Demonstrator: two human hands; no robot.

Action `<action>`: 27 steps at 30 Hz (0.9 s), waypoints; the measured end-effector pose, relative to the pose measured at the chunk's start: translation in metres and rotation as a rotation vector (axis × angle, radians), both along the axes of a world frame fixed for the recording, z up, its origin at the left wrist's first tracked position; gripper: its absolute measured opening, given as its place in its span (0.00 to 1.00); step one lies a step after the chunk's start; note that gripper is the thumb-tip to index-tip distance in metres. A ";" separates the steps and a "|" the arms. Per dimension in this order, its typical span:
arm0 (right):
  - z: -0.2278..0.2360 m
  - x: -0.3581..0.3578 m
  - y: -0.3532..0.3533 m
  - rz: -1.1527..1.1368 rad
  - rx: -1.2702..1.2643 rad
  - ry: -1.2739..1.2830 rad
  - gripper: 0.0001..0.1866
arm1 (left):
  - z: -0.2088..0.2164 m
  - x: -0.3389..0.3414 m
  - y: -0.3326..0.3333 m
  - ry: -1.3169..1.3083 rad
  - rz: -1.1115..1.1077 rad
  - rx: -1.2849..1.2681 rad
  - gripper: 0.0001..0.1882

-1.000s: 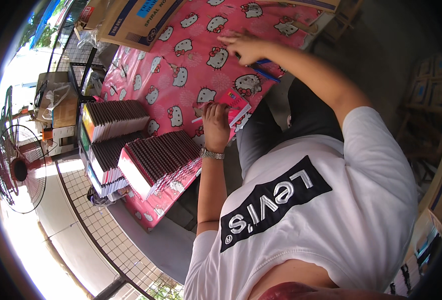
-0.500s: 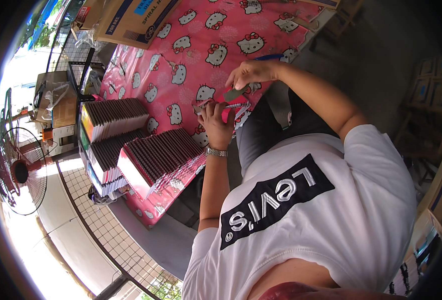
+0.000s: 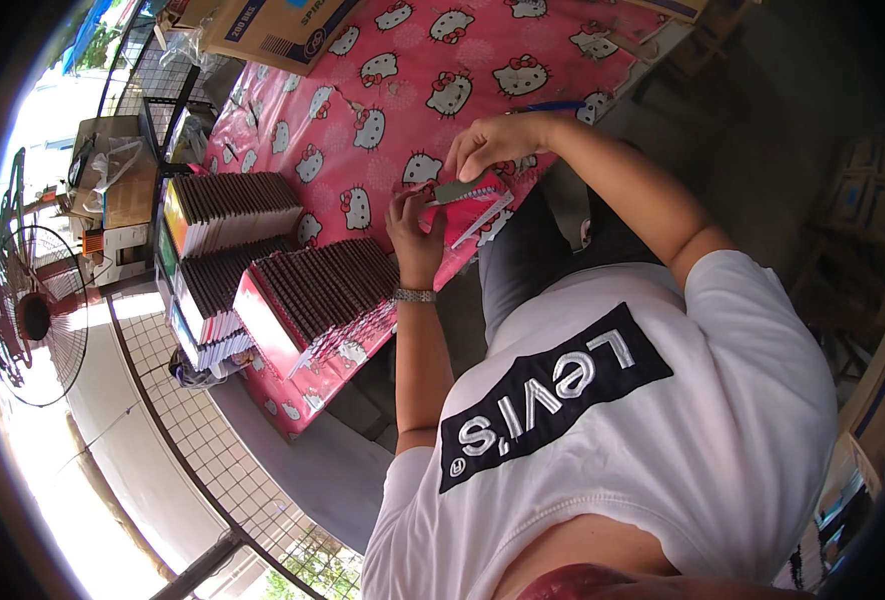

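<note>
A small spiral notebook (image 3: 467, 212) with a pink cover and a white page edge lies at the table's near edge. My left hand (image 3: 414, 238) is closed at its left end, fingers curled, and their tips are partly hidden. From above, my right hand (image 3: 502, 143) pinches a flat grey-green piece (image 3: 455, 190), its kind unclear. That piece lies along the notebook's coil and reaches toward my left fingers.
Upright rows of dark-spined spiral notebooks (image 3: 322, 300) stand on the left of the pink patterned tabletop (image 3: 382, 110). Behind is a large cardboard box (image 3: 272, 35). A blue object (image 3: 552, 106) rests near the right edge. A fan (image 3: 37, 315) stands far left.
My right hand has brought the grey-green piece down and left onto the notebook's coil. My left fingers, spread before, have curled in. The notebook's white edge shows more now.
</note>
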State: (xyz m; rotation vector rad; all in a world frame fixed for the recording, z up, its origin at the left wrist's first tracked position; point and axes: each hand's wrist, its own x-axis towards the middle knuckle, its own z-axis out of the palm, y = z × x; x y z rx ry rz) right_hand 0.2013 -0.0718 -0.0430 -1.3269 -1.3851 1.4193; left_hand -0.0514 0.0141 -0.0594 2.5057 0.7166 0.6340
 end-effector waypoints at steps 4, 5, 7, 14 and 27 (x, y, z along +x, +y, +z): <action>-0.008 0.005 0.008 0.035 -0.049 0.295 0.19 | 0.000 0.004 0.007 -0.007 -0.014 -0.265 0.16; -0.006 0.002 0.008 0.067 -0.080 0.581 0.19 | 0.000 0.003 0.007 -0.006 -0.015 -0.292 0.16; -0.002 -0.005 0.010 0.048 -0.019 0.274 0.20 | -0.001 0.001 0.005 -0.067 -0.024 -0.352 0.16; -0.013 0.007 0.031 0.023 0.120 -0.264 0.19 | -0.001 0.002 0.009 -0.126 -0.020 -0.419 0.15; -0.054 -0.014 -0.105 -0.598 0.220 -1.071 0.30 | -0.027 -0.010 -0.005 -0.559 0.193 -0.870 0.09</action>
